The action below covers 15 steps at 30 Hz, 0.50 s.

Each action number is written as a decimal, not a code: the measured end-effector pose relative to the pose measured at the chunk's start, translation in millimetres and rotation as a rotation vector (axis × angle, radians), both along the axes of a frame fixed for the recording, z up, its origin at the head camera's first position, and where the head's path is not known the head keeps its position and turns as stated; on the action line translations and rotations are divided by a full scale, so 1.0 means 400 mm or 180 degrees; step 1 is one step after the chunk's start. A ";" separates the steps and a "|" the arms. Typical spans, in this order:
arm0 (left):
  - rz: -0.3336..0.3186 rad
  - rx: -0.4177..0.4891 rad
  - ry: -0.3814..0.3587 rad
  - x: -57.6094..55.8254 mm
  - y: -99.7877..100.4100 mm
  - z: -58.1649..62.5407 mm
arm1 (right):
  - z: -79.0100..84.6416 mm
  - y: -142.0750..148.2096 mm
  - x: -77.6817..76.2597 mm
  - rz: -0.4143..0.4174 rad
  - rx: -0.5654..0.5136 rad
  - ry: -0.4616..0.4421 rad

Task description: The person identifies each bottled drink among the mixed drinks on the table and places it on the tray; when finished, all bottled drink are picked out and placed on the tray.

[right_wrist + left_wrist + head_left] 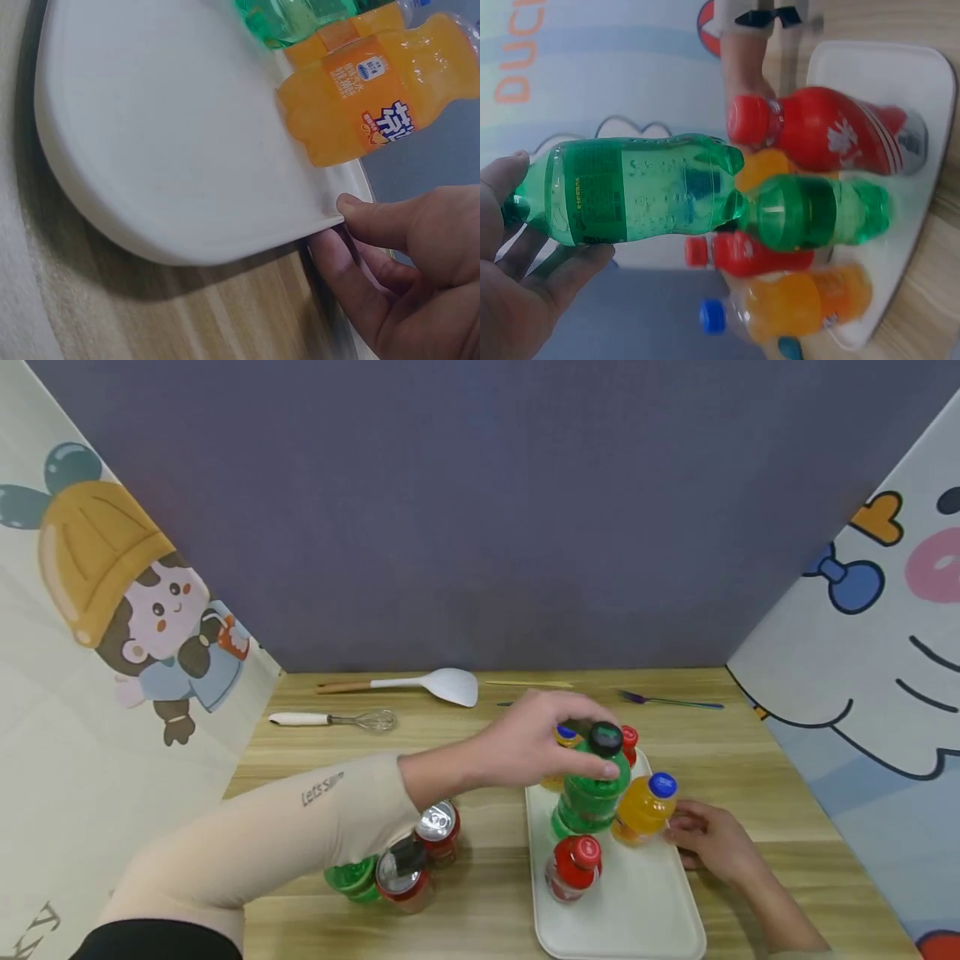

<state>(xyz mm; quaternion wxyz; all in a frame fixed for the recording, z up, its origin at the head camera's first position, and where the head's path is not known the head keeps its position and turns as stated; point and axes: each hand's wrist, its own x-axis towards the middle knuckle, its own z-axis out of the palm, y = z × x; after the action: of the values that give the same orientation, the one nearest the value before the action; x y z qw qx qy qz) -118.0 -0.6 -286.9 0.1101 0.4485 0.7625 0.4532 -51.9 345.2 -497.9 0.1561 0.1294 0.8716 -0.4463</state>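
Note:
My left hand (536, 739) grips a green soda bottle (641, 191) near its dark cap, holding it upright over the white tray (645, 914). Below it in the left wrist view stands another green bottle (791, 214). Around that one on the tray are red bottles (817, 131), one at the near end, and orange soda bottles (641, 810) with blue caps. The right hand (716, 843) pinches the tray's right rim, thumb (367, 217) on top and fingers underneath, close beside an orange bottle.
Left of the tray, under my left forearm, stand red cans (438, 827) and a green bottle (352, 878), partly covered by the sleeve. Further back lie a whisk (330, 720), a white spatula (450, 685), a yellowish utensil (528, 683) and a fork (667, 701). A dark wall rises behind.

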 end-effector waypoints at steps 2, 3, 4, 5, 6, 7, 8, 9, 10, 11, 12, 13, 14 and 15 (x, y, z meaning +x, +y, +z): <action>-0.0089 -0.0065 0.0024 0.003 0.024 0.000 | -0.001 -0.001 0.000 0.0008 -0.0029 0.0006; -0.0129 -0.0080 0.0026 0.005 0.034 0.001 | -0.001 -0.001 0.001 0.0010 -0.0044 0.0008; -0.0155 -0.0097 0.0035 0.006 0.044 0.002 | -0.002 -0.001 0.003 0.0008 -0.0061 0.0008; -0.0181 -0.0103 0.0035 0.008 0.053 0.002 | -0.002 0.000 0.004 0.0010 -0.0084 0.0016; -0.0199 -0.0113 0.0035 0.010 0.061 0.003 | -0.003 0.001 0.006 0.0012 -0.0108 0.0023; -0.0207 -0.0115 0.0032 0.011 0.069 0.004 | -0.003 0.002 0.008 0.0020 -0.0129 0.0036; -0.0207 -0.0121 0.0033 0.012 0.078 0.004 | -0.004 0.003 0.009 0.0021 -0.0159 0.0051; -0.0218 -0.0124 0.0022 0.013 0.086 0.005 | -0.004 0.005 0.010 0.0052 -0.0157 0.0077; -0.0222 -0.0139 0.0017 0.014 0.094 0.005 | -0.005 0.006 0.011 0.0052 -0.0163 0.0088; -0.0235 -0.0151 0.0006 0.015 0.102 0.004 | -0.005 0.008 0.011 0.0058 -0.0164 0.0095; -0.0236 -0.0184 0.0003 0.016 0.111 0.002 | -0.004 0.009 0.012 0.0050 -0.0158 0.0096; -0.0241 -0.0221 0.0000 0.017 0.119 0.000 | -0.004 0.010 0.012 0.0063 -0.0136 0.0101; -0.0252 -0.0261 0.0009 0.018 0.128 -0.002 | -0.005 0.010 0.012 0.0057 -0.0128 0.0100; -0.0279 -0.0299 0.0040 0.019 0.136 -0.005 | -0.005 0.012 0.013 0.0079 -0.0115 0.0112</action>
<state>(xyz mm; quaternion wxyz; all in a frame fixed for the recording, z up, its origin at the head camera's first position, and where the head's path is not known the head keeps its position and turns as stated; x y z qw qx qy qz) -110.4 53.7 -289.1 0.1460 0.4786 0.7633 0.4088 -46.7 349.9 -499.8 0.1485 0.1079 0.8676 -0.4621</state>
